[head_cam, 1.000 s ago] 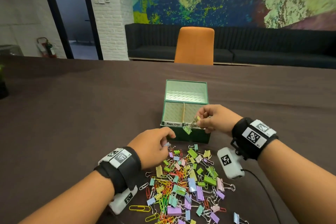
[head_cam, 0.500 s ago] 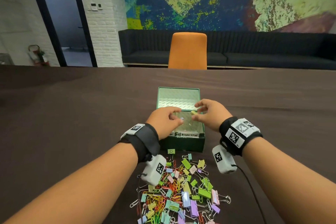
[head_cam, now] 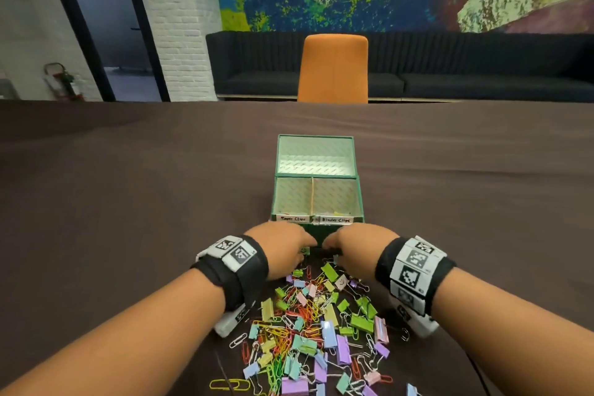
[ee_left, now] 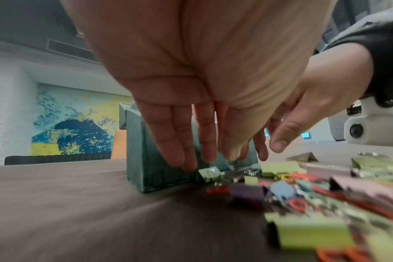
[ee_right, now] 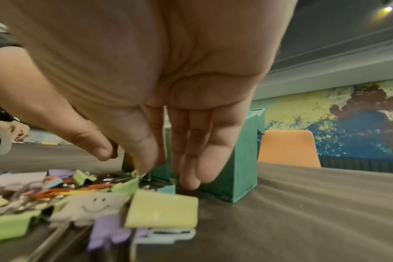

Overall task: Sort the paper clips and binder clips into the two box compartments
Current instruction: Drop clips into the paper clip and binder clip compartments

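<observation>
Dark brown worktop (head_cam: 128,202) carries a green box (head_cam: 318,236) with two labelled front compartments, and just in front of it a loose heap of coloured paper clips and binder clips (head_cam: 318,325). Both the left hand (head_cam: 283,247) and the right hand (head_cam: 350,249) hover at the heap's far edge beside the box's front wall, fingers (ee_left: 180,150) straight, pointing down and holding nothing, so this looks like a fresh pick; each hand next needs a narrow pinch on one clip. Hands sit close together against the box wall, while open worktop lies to either side.
</observation>
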{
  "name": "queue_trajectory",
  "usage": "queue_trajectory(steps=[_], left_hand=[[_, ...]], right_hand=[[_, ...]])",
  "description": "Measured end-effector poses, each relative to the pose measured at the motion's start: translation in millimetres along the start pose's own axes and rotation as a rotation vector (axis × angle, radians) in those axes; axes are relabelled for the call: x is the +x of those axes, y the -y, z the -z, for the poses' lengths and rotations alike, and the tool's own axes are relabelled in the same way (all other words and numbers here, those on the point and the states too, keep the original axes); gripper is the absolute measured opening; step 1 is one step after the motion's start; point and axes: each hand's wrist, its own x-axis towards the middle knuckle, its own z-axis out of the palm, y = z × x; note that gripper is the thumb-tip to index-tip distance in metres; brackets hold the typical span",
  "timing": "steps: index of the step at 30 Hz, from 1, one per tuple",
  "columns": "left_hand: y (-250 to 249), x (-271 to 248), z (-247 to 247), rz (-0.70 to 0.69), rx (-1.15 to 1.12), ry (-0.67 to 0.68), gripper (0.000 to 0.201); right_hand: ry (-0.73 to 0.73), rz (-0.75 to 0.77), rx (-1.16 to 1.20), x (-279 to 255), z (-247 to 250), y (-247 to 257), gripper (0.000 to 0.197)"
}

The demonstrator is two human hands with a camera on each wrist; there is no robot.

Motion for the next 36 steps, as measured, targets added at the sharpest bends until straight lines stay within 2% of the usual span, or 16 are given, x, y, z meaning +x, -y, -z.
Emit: queue_trajectory(steps=[4,7,9,12,16,19,21,24,25,26,28,30,31,32,34,36], left_hand=[[-2,-1,-10,-0.012,0.014,0.034,0.049],[-3,-2,-14,0.031,0.008,0.030,0.060],[-3,-2,-15,0.057,0.022,0.050,0.056],[-2,-3,-16,0.104,0.010,0.051,0.043],[-4,-6,-15,0.120,-0.092,-0.017,0.033],[-5,-10,-11,0.091,-0.161,-0.036,0.014],[-4,-13,-6,0.083,-0.164,-0.110,0.013],[-3,-14,8,0.087,-0.277,-0.326,0.013],[-4,-13,14,0.071,-0.292,-0.352,0.016],[-3,-10,19,0.057,-0.279,-0.313,0.020],[-5,-8,22,0.036,-0.224,-0.123,0.031],[-10,-6,16,-0.002,-0.122,0.060,0.042],[-13,-5,10,-0.017,-0.066,0.110,0.045],[-15,-3,5,-0.024,-0.017,0.130,0.047],[-18,-1,-3,-0.013,0.031,0.127,0.044],[-20,-2,-3,0.015,-0.011,0.100,0.028]], right_hand=[[0.039,0.019,-0.074,4,-14,2,0.051],[0.001,-0.002,-0.041,3,-18,-1,0.031],[-0.041,-0.011,0.024,0,-18,-3,0.023],[-0.086,0.010,0.148,-11,-7,-4,0.021],[-0.310,0.082,0.416,-26,27,-7,0.013],[-0.484,0.044,0.490,-22,48,-16,0.009],[-0.523,-0.021,0.456,-16,55,-24,0.012],[-0.477,-0.093,0.382,-14,54,-35,0.024],[-0.491,-0.092,0.360,-16,51,-36,0.023],[-0.516,-0.083,0.355,-20,48,-36,0.019],[-0.538,-0.044,0.349,-29,38,-31,0.006],[-0.446,0.003,0.335,-37,26,-23,0.005],[-0.349,0.009,0.318,-39,19,-20,0.003],[-0.238,0.008,0.281,-40,12,-17,0.006],[-0.031,-0.013,0.164,-38,-3,-16,0.028],[0.056,-0.050,0.086,-36,-15,-17,0.043]])
